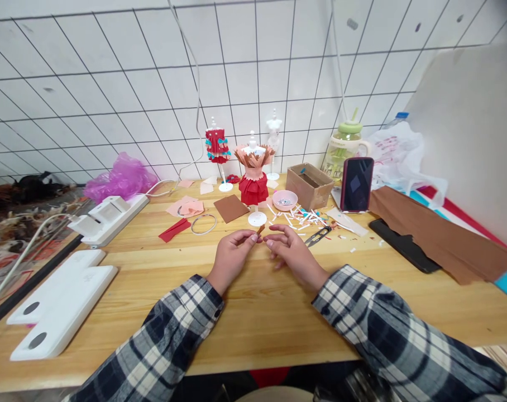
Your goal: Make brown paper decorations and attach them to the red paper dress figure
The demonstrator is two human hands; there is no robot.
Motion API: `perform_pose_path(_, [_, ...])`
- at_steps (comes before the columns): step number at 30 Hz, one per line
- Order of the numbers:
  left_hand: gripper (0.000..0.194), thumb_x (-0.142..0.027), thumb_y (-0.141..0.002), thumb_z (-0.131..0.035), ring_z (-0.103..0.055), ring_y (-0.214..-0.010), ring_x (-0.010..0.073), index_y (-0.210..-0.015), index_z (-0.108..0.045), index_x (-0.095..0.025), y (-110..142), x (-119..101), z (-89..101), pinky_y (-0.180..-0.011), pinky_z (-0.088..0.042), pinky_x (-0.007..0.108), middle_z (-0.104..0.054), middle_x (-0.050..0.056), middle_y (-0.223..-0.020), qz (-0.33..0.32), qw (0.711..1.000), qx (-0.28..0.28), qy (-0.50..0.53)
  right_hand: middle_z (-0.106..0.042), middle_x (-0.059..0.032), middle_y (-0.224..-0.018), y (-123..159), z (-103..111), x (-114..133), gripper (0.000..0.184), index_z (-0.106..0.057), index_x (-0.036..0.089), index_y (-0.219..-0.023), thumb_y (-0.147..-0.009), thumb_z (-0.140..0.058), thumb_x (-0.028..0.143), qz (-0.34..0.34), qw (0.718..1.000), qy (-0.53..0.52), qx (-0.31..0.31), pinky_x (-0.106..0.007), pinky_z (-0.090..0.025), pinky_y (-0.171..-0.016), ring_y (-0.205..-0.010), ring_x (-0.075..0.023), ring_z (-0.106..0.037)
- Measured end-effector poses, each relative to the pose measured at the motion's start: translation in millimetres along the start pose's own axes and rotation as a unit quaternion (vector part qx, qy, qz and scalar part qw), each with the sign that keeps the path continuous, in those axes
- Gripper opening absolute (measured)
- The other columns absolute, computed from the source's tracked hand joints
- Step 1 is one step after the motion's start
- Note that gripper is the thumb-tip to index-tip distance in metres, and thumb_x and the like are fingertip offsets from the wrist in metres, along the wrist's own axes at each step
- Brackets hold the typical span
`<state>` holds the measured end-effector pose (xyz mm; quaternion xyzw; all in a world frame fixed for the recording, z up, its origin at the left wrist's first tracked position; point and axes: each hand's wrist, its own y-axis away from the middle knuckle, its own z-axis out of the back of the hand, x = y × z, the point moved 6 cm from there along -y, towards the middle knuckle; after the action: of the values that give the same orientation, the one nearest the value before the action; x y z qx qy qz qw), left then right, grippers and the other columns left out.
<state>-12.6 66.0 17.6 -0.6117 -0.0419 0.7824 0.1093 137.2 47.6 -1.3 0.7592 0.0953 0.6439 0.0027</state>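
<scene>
My left hand point(234, 252) is closed, pinching a small brown paper piece point(261, 229) between thumb and fingertips. Close beside it on the right, my right hand point(293, 252) has its fingers bent and apart, the tips near the paper; whether they touch it I cannot tell. Just behind my hands stands a small dress form point(254, 187) with a red skirt, a pink waist and a pointed brown and pink collar. A brown paper square point(232, 208) lies to its left. Thread snips point(318, 236) rest on the table right of my right hand.
Behind stand a red-dressed form point(217, 146) and a bare white form point(274, 142). A pink bowl point(285, 200), paper scraps, a cardboard box point(310, 187) and a propped phone point(357, 185) are at right. White power banks point(69, 312) and a power strip point(115, 220) lie left.
</scene>
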Motion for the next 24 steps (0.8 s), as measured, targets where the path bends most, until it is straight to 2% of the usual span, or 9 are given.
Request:
perform_pose_path(4, [0.022, -0.037, -0.079, -0.064, -0.067, -0.084, 0.0213, -0.083, -0.07, -0.016, 0, 0, 0.8, -0.081, -0.05, 0.031, -0.074, 0.007, -0.087, -0.011, 1.0, 0.005, -0.019, -0.066, -0.0032, -0.096, -3, 1, -7, 0.04, -0.06, 0.021, -0.098, -0.068, -0.074, 0.042, -0.039, 0.997, -0.047, 0.044, -0.017, -0.044, -0.04, -0.058, -0.0081, -0.054])
perform_pose_path(9, [0.022, -0.037, -0.082, -0.062, -0.067, -0.081, 0.0198, -0.084, -0.068, -0.016, 4, -5, -1.9, -0.079, -0.05, 0.03, -0.073, 0.006, -0.083, -0.031, 0.999, 0.032, -0.016, -0.065, 0.0001, -0.079, -7, 8, -10, 0.034, -0.065, 0.018, -0.085, -0.064, -0.077, 0.041, -0.05, 0.998, -0.031, 0.034, -0.014, -0.038, -0.036, -0.051, -0.0052, -0.047])
perform_pose_path(11, [0.021, -0.036, -0.084, -0.059, -0.066, -0.08, 0.0189, -0.084, -0.067, -0.016, 6, -10, -2.1, -0.077, -0.05, 0.029, -0.072, 0.006, -0.083, -0.055, 0.997, 0.042, -0.038, -0.063, 0.0005, -0.077, -8, 11, -12, 0.035, -0.066, 0.017, -0.086, -0.064, -0.078, 0.041, -0.066, 0.996, -0.03, 0.057, -0.014, -0.038, -0.036, -0.05, -0.0045, -0.046])
perform_pose_path(13, [0.02, -0.033, -0.086, -0.056, -0.064, -0.08, 0.0183, -0.083, -0.067, -0.017, 8, -19, -2.4, -0.077, -0.048, 0.03, -0.071, 0.007, -0.083, -0.114, 0.987, 0.056, -0.103, -0.063, 0.0, -0.078, -8, 12, -13, 0.035, -0.067, 0.016, -0.088, -0.064, -0.077, 0.04, -0.081, 0.992, -0.022, 0.098, -0.014, -0.04, -0.038, -0.052, -0.0048, -0.048])
perform_pose_path(15, [0.019, -0.03, -0.088, -0.054, -0.062, -0.083, 0.0185, -0.085, -0.068, -0.019, 12, -30, -5.3, -0.081, -0.046, 0.033, -0.071, 0.006, -0.083, -0.205, 0.954, 0.085, -0.202, -0.063, -0.0007, -0.077, -9, 15, -14, 0.034, -0.068, 0.016, -0.087, -0.065, -0.076, 0.04, -0.079, 0.988, 0.011, 0.131, -0.015, -0.043, -0.04, -0.055, -0.0065, -0.051])
perform_pose_path(18, [0.019, -0.025, -0.089, -0.05, -0.058, -0.09, 0.0191, -0.093, -0.069, -0.024, 20, -38, -13.0, -0.09, -0.041, 0.037, -0.072, 0.005, -0.089, -0.326, 0.874, 0.152, -0.327, -0.064, -0.0007, -0.07, -12, 22, -13, 0.029, -0.069, 0.016, -0.084, -0.067, -0.072, 0.039, -0.059, 0.984, 0.099, 0.138, -0.019, -0.048, -0.045, -0.059, -0.0103, -0.056])
perform_pose_path(20, [0.022, -0.023, -0.089, -0.048, -0.057, -0.093, 0.019, -0.097, -0.069, -0.026, 23, -40, -16.1, -0.094, -0.039, 0.038, -0.072, 0.004, -0.093, -0.367, 0.833, 0.186, -0.37, -0.065, -0.0006, -0.068, -14, 26, -10, 0.024, -0.069, 0.016, -0.082, -0.07, -0.069, 0.037, -0.038, 0.977, 0.166, 0.132, -0.02, -0.048, -0.046, -0.057, -0.0108, -0.056])
perform_pose_path(24, [0.026, -0.018, -0.09, -0.045, -0.055, -0.094, 0.0185, -0.101, -0.066, -0.027, 30, -44, -23.0, -0.096, -0.036, 0.037, -0.071, 0.002, -0.094, -0.407, 0.782, 0.225, -0.415, -0.067, -0.0001, -0.067, -15, 28, 1, 0.017, -0.07, 0.018, -0.077, -0.075, -0.065, 0.034, 0.065, 0.942, 0.297, 0.14, -0.022, -0.045, -0.052, -0.056, -0.0113, -0.056])
